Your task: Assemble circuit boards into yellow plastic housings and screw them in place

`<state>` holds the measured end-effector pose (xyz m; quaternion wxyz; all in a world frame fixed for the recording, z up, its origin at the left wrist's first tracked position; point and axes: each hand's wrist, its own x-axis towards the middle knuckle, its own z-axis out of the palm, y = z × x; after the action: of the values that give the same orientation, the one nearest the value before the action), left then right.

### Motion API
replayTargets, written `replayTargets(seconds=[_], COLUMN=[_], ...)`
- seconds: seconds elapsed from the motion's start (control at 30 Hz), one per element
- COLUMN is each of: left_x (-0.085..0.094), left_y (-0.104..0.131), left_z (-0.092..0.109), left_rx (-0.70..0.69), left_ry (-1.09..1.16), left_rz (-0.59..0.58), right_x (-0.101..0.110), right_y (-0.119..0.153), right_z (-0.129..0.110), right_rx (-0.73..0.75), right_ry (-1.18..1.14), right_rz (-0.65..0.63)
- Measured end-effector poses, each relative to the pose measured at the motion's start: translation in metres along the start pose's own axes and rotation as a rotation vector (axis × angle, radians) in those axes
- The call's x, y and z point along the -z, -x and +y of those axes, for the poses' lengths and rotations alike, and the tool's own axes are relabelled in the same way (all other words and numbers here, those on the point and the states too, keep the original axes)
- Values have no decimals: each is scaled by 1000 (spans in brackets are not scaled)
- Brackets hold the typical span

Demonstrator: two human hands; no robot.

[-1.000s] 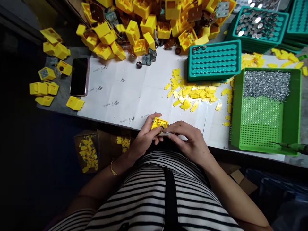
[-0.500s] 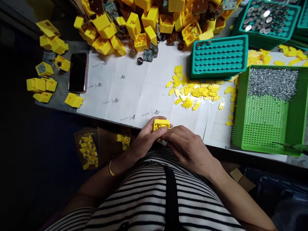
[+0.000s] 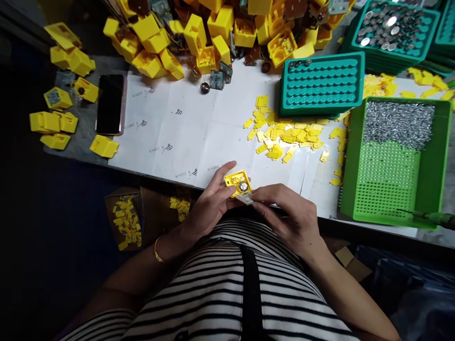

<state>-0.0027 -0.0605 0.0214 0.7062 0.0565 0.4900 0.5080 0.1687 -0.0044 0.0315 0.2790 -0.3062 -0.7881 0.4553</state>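
My left hand [image 3: 212,202] grips a yellow plastic housing [image 3: 232,179] just over the table's front edge, its thumb on the near side and the index finger stretched out. The housing's hollow side faces up, and a round silvery disc [image 3: 243,186] sits inside it. Pinched between the thumb and fingers of my right hand [image 3: 289,210] is a small pale flat plate [image 3: 245,198], at the housing's near right corner. Whether the plate is joined to the housing I cannot tell. Loose yellow flat pieces [image 3: 289,134] lie scattered beyond my hands.
Many yellow housings [image 3: 222,21] are heaped at the back. A phone [image 3: 111,104] lies at left. Teal trays [image 3: 322,85] stand stacked at right, beside a green basket [image 3: 393,189] of small metal pins and a screwdriver-like tool [image 3: 430,216]. Below the edge is a cardboard box [image 3: 142,208].
The housing has tipped so its inside and the disc now show. My left index finger has lifted away from it. My right hand has shifted slightly right, and the pale plate is more exposed.
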Motion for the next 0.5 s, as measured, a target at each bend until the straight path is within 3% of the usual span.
replayTargets(seconds=[0.23, 0.5], left_x=[-8, -10], left_y=[1, 0], left_z=[-9, -11], left_rx=[6, -66], left_ry=[107, -26], left_rz=[-15, -8], right_x=[-4, -3], right_y=[2, 7], right_z=[-7, -6], right_rx=[18, 16], right_ry=[-65, -35], right_rz=[-29, 3])
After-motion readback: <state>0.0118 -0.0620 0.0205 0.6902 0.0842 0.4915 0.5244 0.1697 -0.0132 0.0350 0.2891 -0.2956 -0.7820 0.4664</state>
